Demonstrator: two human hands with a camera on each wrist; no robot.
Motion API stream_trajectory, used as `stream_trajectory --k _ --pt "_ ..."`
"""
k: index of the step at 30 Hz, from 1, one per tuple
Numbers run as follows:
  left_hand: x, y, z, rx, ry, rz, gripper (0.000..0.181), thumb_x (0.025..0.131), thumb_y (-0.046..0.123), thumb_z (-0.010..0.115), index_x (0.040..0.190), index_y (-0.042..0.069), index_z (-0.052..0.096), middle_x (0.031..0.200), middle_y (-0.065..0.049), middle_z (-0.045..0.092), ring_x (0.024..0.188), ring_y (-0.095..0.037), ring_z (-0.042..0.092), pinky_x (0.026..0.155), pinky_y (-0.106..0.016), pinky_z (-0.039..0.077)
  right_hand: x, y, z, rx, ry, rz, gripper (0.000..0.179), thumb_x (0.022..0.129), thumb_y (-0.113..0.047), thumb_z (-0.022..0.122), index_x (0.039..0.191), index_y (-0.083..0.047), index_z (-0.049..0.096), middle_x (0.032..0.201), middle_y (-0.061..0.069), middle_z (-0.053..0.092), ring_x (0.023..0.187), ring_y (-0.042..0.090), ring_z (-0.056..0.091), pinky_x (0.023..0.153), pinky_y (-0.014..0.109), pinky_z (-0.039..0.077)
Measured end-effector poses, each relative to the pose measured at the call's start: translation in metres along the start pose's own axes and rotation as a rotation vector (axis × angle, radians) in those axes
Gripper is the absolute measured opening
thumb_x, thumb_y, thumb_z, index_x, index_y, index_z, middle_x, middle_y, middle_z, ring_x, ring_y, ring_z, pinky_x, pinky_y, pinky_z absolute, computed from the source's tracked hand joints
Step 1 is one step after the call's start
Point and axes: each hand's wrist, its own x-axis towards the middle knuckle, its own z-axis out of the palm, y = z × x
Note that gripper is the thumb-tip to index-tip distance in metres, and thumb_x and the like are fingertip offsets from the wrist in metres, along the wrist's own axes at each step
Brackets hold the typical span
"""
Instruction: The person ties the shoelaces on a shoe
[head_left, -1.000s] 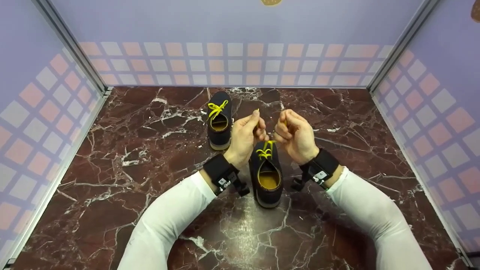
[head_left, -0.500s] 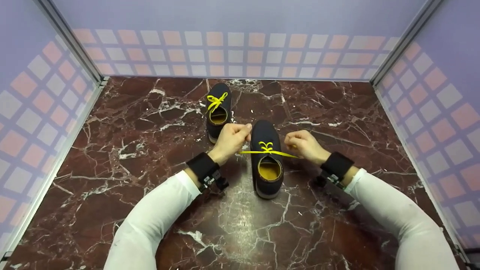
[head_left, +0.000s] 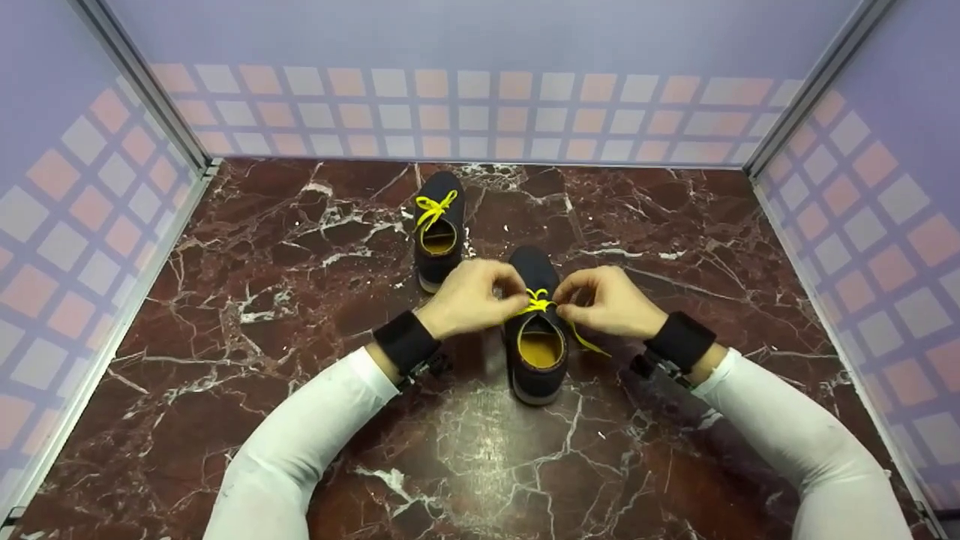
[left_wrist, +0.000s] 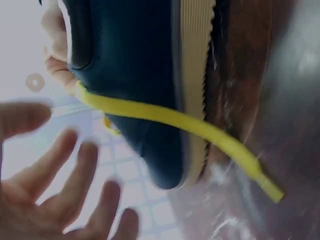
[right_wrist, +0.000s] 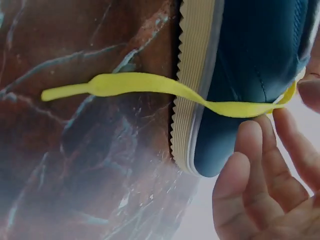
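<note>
The nearer dark shoe (head_left: 538, 386) stands between my two hands, its yellow lace (head_left: 538, 305) crossed over the tongue. One lace end (left_wrist: 215, 134) droops down the shoe's left side in the left wrist view, with a bare tip. The other lace end (right_wrist: 135, 84) hangs down the right side. My left hand (head_left: 480, 300) is beside the laces, fingers spread and apart from the drooping end. On the other side is my right hand (head_left: 607, 301), fingers loosely bent. Its fingertips (right_wrist: 281, 114) lie close to the lace near the knot; whether they touch it is unclear.
A second dark shoe (head_left: 437, 251) with a yellow bow stands farther back on the left, close to my left hand. Both rest on a dark red marbled surface (head_left: 300, 337). Lilac panels with pink and white squares (head_left: 472, 116) enclose the back and sides.
My hands came down and apart, pulling the lace taut sideways half a second ago. Now they have let go of the ends, which droop, and have moved back inward to the lace crossing.
</note>
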Motion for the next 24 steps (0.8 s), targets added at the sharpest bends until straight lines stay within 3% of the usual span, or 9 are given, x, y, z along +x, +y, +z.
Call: stream_trajectory --k 4,8,16,20,24 --pt "-0.006 0.006 -0.001 0.127 -0.087 -0.003 0.014 0.098 0.030 0.081 0.100 0.018 0.087 0.090 0.001 0.085 0.081 -0.019 0.075 0.077 -0.039 0.058 0.001 -0.003 0.006 -0.049 0.027 -0.010 0.011 0.094 -0.008 0.084 0.104 -0.013 0.088 0.094 0.007 0.084 0.074 0.020 0.070 0.065 0.018 0.050" --pt "-0.008 0.007 0.000 0.131 -0.127 0.008 0.011 0.098 0.024 0.079 0.097 0.015 0.086 0.080 0.000 0.084 0.077 -0.022 0.077 0.077 -0.040 0.058 0.004 -0.001 0.010 -0.048 0.052 -0.003 0.006 0.095 -0.008 0.083 0.098 -0.012 0.086 0.090 0.008 0.082 0.074 0.018 0.069 0.066 0.017 0.049" --pt "-0.005 0.004 -0.005 -0.011 -0.198 -0.059 0.010 0.096 0.019 0.081 0.096 0.010 0.087 0.088 -0.004 0.086 0.074 -0.008 0.070 0.075 -0.025 0.055 0.001 -0.005 0.009 -0.003 0.039 0.003 0.005 0.101 -0.007 0.078 0.097 -0.008 0.080 0.082 0.009 0.080 0.062 0.014 0.067 0.057 0.018 0.051" --pt "-0.004 0.000 -0.010 -0.105 -0.250 -0.078 0.013 0.095 0.018 0.079 0.093 0.008 0.088 0.077 0.005 0.078 0.068 -0.002 0.060 0.068 -0.019 0.047 -0.001 -0.004 0.006 0.051 0.014 0.024 0.003 0.101 -0.003 0.078 0.101 -0.005 0.080 0.084 0.014 0.081 0.063 0.012 0.071 0.059 0.020 0.056" --pt "-0.003 -0.005 -0.010 -0.299 -0.330 -0.126 0.017 0.098 0.015 0.076 0.098 0.000 0.085 0.071 0.015 0.068 0.064 -0.001 0.058 0.064 -0.017 0.048 -0.002 -0.002 0.004 0.044 -0.006 0.056 0.011 0.097 -0.002 0.081 0.108 -0.004 0.082 0.089 0.014 0.083 0.069 0.008 0.072 0.064 0.019 0.057"
